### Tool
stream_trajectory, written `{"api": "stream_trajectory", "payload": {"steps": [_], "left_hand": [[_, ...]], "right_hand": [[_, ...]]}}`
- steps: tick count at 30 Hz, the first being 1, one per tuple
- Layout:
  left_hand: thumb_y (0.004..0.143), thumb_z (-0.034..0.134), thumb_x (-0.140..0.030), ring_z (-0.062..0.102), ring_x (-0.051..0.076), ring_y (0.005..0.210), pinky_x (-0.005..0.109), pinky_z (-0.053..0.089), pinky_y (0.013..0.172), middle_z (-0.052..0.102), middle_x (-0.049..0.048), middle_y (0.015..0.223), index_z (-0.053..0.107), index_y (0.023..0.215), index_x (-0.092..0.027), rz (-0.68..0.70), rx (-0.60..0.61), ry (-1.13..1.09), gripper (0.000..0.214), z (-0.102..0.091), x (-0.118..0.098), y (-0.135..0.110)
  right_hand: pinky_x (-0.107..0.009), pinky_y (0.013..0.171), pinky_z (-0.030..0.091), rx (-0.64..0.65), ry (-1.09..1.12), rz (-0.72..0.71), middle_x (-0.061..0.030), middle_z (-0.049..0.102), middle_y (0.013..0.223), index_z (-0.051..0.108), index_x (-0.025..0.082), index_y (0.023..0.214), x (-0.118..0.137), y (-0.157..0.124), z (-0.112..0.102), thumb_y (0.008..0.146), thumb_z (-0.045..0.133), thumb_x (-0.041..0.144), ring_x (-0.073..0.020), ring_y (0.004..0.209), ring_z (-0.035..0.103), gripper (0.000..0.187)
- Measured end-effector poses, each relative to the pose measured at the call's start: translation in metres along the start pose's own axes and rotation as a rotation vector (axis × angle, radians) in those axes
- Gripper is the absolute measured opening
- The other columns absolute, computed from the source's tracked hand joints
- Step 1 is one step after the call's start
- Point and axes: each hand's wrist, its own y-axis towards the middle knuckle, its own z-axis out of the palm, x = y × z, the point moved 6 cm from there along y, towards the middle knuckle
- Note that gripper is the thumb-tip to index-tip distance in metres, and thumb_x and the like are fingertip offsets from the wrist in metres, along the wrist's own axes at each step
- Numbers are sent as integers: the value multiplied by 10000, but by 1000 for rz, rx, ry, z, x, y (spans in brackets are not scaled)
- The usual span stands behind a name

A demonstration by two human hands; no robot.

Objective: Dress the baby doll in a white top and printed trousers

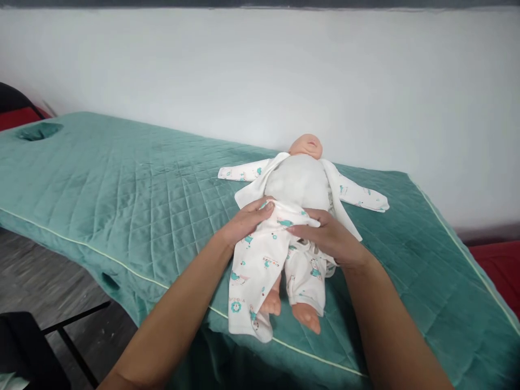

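A baby doll [305, 145] lies on its back on the green quilted cover, feet toward me. Its white printed jacket [359, 194] hangs unfastened at the front, sleeves spread out, baring a pale cloth belly [299, 176]. White printed pants [260, 271] lie over its legs, and both feet show below. At the waist, my left hand [254, 216] pinches the pants' edge on the left. My right hand [331, 238] grips the same waist cloth on the right, its fingers partly under the fabric.
The green quilted cover [122, 179] drapes a long bed with a face hole [39, 131] at its far left. A white wall [244, 76] stands behind. Red seats [498, 271] show at both sides, and a black chair [32, 352] stands at lower left.
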Motion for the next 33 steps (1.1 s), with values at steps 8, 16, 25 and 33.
{"api": "stream_trajectory", "payload": {"steps": [8,16,25,33], "left_hand": [[640,891,-299,676,183,779,269,529,718,750,57,901,741,984,-125,-226,299,225,413,9,8,-9],[678,859,-416,678,169,655,249,520,616,744,62,795,744,885,-115,-122,93,-39,383,3,10,-6],[607,904,-374,658,157,746,231,510,659,741,53,911,738,1034,-126,-112,200,135,522,4,6,-6],[576,912,-273,660,189,776,288,527,721,735,63,882,737,946,-121,-175,281,188,437,10,7,-10]], "right_hand": [[-248,568,423,-74,261,-28,24,630,728,652,204,874,-3,0,-2,719,813,454,-135,639,565,336],[-245,572,420,230,-77,-44,7,670,763,726,181,862,12,-7,17,706,830,455,-151,678,569,332],[-284,686,480,-20,317,-90,4,698,788,720,197,902,0,1,1,734,791,322,-161,723,616,222],[-245,591,423,-35,210,-95,24,640,761,660,209,840,2,-3,6,799,761,362,-128,678,553,187]]}}
